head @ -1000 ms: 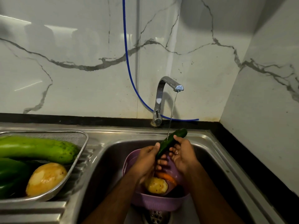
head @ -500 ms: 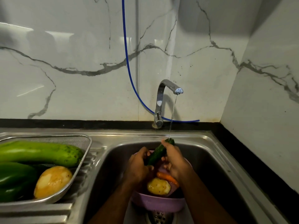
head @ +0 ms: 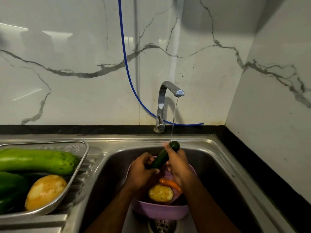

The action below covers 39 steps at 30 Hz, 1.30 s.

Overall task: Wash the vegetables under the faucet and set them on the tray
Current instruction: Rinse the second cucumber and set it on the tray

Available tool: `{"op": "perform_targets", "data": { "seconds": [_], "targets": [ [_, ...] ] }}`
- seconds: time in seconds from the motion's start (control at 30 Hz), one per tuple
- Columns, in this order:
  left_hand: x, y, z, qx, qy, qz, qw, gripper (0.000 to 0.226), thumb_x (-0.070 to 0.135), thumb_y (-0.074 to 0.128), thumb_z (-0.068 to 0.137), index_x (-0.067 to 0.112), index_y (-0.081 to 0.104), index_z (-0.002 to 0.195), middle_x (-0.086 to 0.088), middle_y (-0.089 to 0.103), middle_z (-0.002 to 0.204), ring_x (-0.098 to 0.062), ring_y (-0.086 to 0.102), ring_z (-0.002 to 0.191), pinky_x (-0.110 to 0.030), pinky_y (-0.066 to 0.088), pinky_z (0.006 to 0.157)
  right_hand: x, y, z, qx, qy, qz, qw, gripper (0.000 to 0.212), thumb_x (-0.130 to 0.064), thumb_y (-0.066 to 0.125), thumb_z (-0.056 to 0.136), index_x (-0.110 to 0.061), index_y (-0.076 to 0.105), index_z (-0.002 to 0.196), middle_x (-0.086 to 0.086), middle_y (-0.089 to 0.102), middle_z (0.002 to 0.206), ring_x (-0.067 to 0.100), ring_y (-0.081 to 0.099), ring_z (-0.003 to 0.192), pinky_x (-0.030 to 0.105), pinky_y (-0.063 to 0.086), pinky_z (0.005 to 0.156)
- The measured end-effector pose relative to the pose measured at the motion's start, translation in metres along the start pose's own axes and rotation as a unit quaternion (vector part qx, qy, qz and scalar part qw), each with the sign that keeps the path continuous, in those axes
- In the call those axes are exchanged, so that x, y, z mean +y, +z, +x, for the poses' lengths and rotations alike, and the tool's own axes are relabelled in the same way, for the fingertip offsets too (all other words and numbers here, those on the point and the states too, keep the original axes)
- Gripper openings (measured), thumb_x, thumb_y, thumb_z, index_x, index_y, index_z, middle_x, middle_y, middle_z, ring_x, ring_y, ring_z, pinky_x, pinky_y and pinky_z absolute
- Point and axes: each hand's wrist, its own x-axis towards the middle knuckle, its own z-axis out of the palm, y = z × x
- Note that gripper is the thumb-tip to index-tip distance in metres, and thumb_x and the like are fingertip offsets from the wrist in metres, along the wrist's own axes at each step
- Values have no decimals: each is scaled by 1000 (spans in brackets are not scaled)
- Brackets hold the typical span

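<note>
A dark green cucumber [head: 162, 157] tilts up over the sink, its top end under the thin water stream from the faucet [head: 165, 105]. My left hand [head: 143, 172] grips its lower end and my right hand [head: 178, 162] grips its upper part. Below them a purple colander [head: 158, 211] in the sink holds a potato [head: 161, 193] and a carrot [head: 170, 183]. The metal mesh tray [head: 80, 147] on the left drainboard holds a long light-green gourd [head: 37, 161], a green pepper [head: 10, 190] and a yellowish potato [head: 46, 191].
The steel sink basin [head: 218, 174] has a drain [head: 161, 225] under the colander. A blue hose [head: 125, 64] hangs down the marble wall and runs behind the faucet. A black counter strip [head: 252, 157] borders the sink on the right.
My right hand has slid up the cucumber toward its top end, covering more of it. The cucumber has sunk a little and stays under the stream.
</note>
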Motion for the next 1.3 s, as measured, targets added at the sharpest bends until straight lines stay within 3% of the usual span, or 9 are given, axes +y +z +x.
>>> {"op": "perform_targets", "data": {
  "seconds": [0.07, 0.17, 0.33, 0.4, 0.57, 0.67, 0.8, 1.03, 1.3],
  "targets": [
    [8, 4, -1, -16, -5, -80, 997, 28, 5, 83, 74, 15, 66, 94, 1, 74, 88, -15, 70, 85, -23, 56, 73, 0, -6, 4, 7, 3, 30, 1000, 34, -31, 71, 96, -17, 62, 125, 11, 71, 103, 24, 70, 92, 40, 59, 82],
    [30, 14, -3, -25, 5, -161, 987, 20, 6, 77, 83, 0, 62, 95, -20, 70, 85, -22, 67, 78, -34, 55, 71, 0, -13, 9, 3, -10, 25, 1000, 30, -24, 72, 94, -19, 65, 123, 15, 74, 109, 29, 70, 97, 43, 57, 89],
    [44, 24, -14, -7, 5, -144, 989, 22, 15, 80, 80, 7, 60, 85, -10, 65, 75, -21, 63, 73, -44, 57, 72, -2, -15, 0, 2, 1, -1, 1000, 28, -33, 73, 94, -26, 67, 120, 8, 77, 107, 31, 74, 102, 58, 56, 98],
    [44, 11, -22, -7, 1, -103, 995, 28, 24, 81, 78, 5, 63, 89, -12, 69, 80, -23, 67, 77, -50, 58, 76, -4, -9, -10, -22, -4, -23, 999, 25, -27, 74, 94, -23, 69, 118, 9, 79, 102, 32, 75, 99, 58, 57, 96],
    [47, -47, -44, -15, 27, 181, 983, 54, 70, 51, 70, 26, 69, 95, 6, 72, 86, -12, 68, 80, -36, 58, 75, -2, 20, -33, -39, -86, -156, 983, 41, -3, 78, 88, -10, 61, 124, 10, 75, 104, 21, 74, 94, 45, 61, 92],
    [49, -84, -50, 20, 49, 228, 972, 36, 58, 58, 80, 24, 67, 84, 4, 69, 79, -15, 64, 75, -34, 55, 69, 0, 35, -39, -22, -134, -222, 966, 50, -7, 89, 75, -19, 61, 115, 5, 74, 101, 20, 74, 94, 44, 63, 85],
    [64, -126, -60, 63, 76, 248, 964, 20, 39, 67, 86, 23, 64, 75, 8, 61, 72, -10, 56, 69, -24, 43, 65, 0, 50, -52, -18, -207, -314, 926, 38, -9, 87, 78, -20, 66, 107, -4, 70, 96, 10, 67, 88, 14, 53, 62],
    [94, -179, -77, 100, 91, 103, 985, 21, 19, 70, 89, 15, 66, 68, -4, 71, 61, -6, 61, 49, -18, 45, 52, -17, 84, -72, -64, -275, -385, 879, 41, -15, 83, 84, -20, 69, 123, -8, 68, 106, 7, 63, 97, 11, 44, 74],
    [52, -289, -121, 165, 41, 210, 963, 18, 21, 75, 86, 11, 71, 72, -7, 70, 64, -23, 68, 65, -34, 51, 59, -45, 175, -105, -155, -343, -437, 817, 44, -27, 82, 83, -21, 74, 126, -2, 75, 118, 15, 68, 110, 26, 51, 97]
  ]
}}
